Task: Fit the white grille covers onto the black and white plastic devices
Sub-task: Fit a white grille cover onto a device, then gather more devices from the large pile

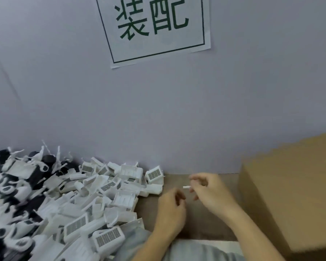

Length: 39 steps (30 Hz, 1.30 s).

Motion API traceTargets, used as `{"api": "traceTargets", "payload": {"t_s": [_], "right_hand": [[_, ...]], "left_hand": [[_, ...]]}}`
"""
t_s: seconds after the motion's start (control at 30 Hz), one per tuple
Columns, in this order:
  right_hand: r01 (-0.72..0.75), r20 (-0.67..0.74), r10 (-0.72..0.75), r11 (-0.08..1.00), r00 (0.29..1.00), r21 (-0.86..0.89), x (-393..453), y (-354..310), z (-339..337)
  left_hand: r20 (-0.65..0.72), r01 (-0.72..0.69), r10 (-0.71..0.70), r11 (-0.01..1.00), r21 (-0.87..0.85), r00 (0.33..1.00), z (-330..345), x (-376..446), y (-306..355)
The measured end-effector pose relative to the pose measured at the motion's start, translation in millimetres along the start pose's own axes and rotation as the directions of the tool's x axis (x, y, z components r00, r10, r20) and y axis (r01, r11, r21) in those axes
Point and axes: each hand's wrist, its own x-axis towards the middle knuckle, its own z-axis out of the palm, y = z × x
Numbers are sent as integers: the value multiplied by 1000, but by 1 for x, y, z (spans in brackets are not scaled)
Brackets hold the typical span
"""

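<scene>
A heap of white grille covers (102,193) spreads over the left half of the brown table (201,223). Black and white plastic devices (11,185) are piled at the far left. My right hand (209,189) hovers over the table's bare middle and pinches a small white plastic piece (186,187) at its fingertips. My left hand (171,210) is just left of and below it, its fingers loosely curled with nothing visible in them. Both hands are blurred.
A large cardboard box (294,194) stands at the right, close to my right forearm. A grey wall with a paper sign (154,27) rises directly behind the table. One grille cover (154,175) lies nearest the hands.
</scene>
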Motion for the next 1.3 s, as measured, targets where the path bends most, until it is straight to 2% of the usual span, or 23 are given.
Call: {"api": "traceTargets", "payload": {"t_s": [0.07, 0.13, 0.17, 0.23, 0.3, 0.33, 0.4, 0.47, 0.53, 0.6, 0.63, 0.7, 0.77, 0.83, 0.97, 1.1, 1.2, 1.3], "right_hand": [[17, 14, -15, 995, 1000, -100, -1, 22, 24], [43, 36, -38, 985, 999, -166, 1, 33, 31], [51, 30, -47, 986, 998, -158, 2, 35, 32], [57, 30, -53, 988, 998, -144, 5, 36, 35], [56, 66, -45, 983, 997, -174, 4, 37, 37], [53, 74, -40, 981, 996, -186, 4, 38, 38], [41, 65, -29, 980, 997, -192, 3, 40, 38], [27, 40, -20, 980, 999, -195, 3, 39, 38], [18, 22, -14, 981, 1000, -193, 2, 37, 39], [9, 19, -6, 982, 1000, -188, 2, 37, 40], [5, 19, -2, 983, 1000, -186, 2, 36, 40], [-11, 19, 14, 986, 1000, -169, 4, 35, 41], [-25, 21, 28, 988, 999, -153, 5, 34, 41], [-32, 23, 36, 988, 999, -148, 6, 33, 42], [-44, 4, 45, 990, 999, -134, 6, 33, 44], [-51, 15, 54, 990, 998, -131, 6, 33, 45], [-47, 6, 48, 993, 999, -104, 7, 35, 44], [-59, 24, 62, 994, 998, -92, 7, 35, 44]], "left_hand": [[116, -186, 158, 935, 301, 981, -15, 0, -2], [309, -401, 265, 708, 581, 914, -41, 7, -3], [376, -479, 298, 587, 653, 878, -58, 12, -4], [442, -544, 321, 406, 734, 837, -96, 30, -8], [447, -521, 289, 277, 807, 846, -137, 54, -20], [421, -474, 246, 225, 851, 873, -159, 66, -29], [293, -309, 115, 153, 939, 949, -204, 90, -50], [95, -91, -31, 101, 991, 995, -250, 110, -75], [-139, 154, -153, 92, 984, 978, -294, 122, -99], [-358, 406, -263, 157, 900, 896, -330, 125, -125], [-433, 504, -317, 192, 842, 844, -343, 124, -139], [-483, 605, -421, 230, 762, 768, -357, 119, -163], [-469, 622, -477, 235, 747, 744, -359, 118, -181], [-474, 611, -464, 205, 765, 748, -355, 121, -189], [-481, 572, -364, 202, 795, 797, -340, 129, -193], [-454, 498, -266, 132, 857, 850, -336, 126, -196], [-410, 462, -268, 171, 870, 872, -336, 122, -179], [-342, 379, -193, 212, 901, 920, -317, 120, -150]]}}
